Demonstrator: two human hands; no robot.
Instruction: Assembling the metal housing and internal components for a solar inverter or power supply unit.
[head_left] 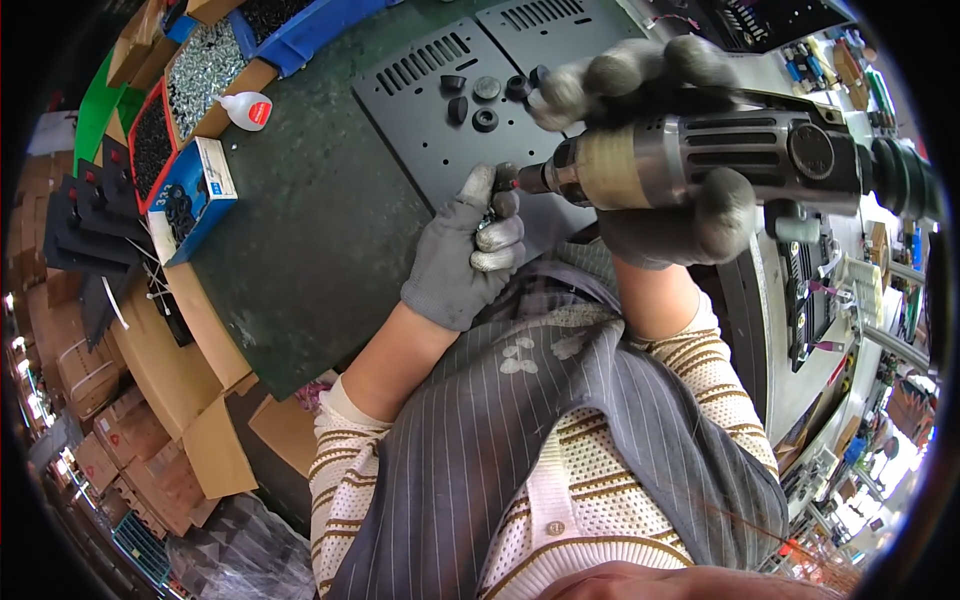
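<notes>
In my right hand (pixel 665 232), gloved in grey, is a power screwdriver (pixel 730 155) with yellowish tape round its front, lying level and pointing left. My left hand (pixel 450 255), also gloved, is closed right at the tool's tip. Thumb and forefinger pinch a small black rubber foot (pixel 506 174) there. A few shiny screws (pixel 487 216) show between the curled fingers. Just beyond lies a dark grey slotted metal panel (pixel 415 130), with several loose black rubber feet (pixel 485 120) on it. Part of the panel is hidden behind my hands and the tool.
A second slotted panel (pixel 550 35) adjoins at the back. Along the left of the dark green table (pixel 300 220) stand a box of silver screws (pixel 205 75), a red bin (pixel 152 150), a blue-white box (pixel 205 195) and a small white bottle (pixel 246 110). Cardboard boxes (pixel 110 440) stack at far left.
</notes>
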